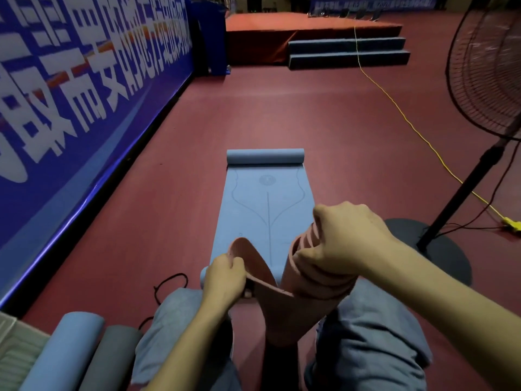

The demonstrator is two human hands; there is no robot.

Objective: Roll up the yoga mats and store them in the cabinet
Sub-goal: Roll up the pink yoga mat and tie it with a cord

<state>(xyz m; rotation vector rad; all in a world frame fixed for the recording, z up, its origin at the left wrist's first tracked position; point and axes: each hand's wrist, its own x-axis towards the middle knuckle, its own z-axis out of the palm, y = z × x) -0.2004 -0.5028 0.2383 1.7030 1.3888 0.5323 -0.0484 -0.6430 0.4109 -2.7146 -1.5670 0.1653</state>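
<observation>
**Pink mat rolled in the hands, blue mat waiting on the floor**

Nearest, bottom left: two finished rolls, a blue roll (67, 351) and a grey roll (112, 359), lying side by side just beside the person's left knee. Likely parked there within reach until they go to the cabinet. No cabinet in view.

Between the knees: pink mat (287, 306), held up off the floor, roll end pointing away from the person. Layers show as a loose spiral at the top. Probably lifted so the coil can be tightened by hand.

Right hand (346, 244): fingers curled round the top of the roll, clamping the layers together.

Left hand (225, 275): pinches the free outer flap of the pink mat, thumb on top, pulling it out to the left. Reads as taking up slack before wrapping the flap on.

Beyond the hands: blue mat (267, 210) flat on the red floor (174, 165), far end curled into a small roll, near end also curling. Still to be rolled.

Black cord (169, 280) on the floor left of the knee.

Farther: banner (70, 94) along the left, fan (485, 80) on its stand at right, yellow cable (394, 103), stage (296, 26) at back.
</observation>
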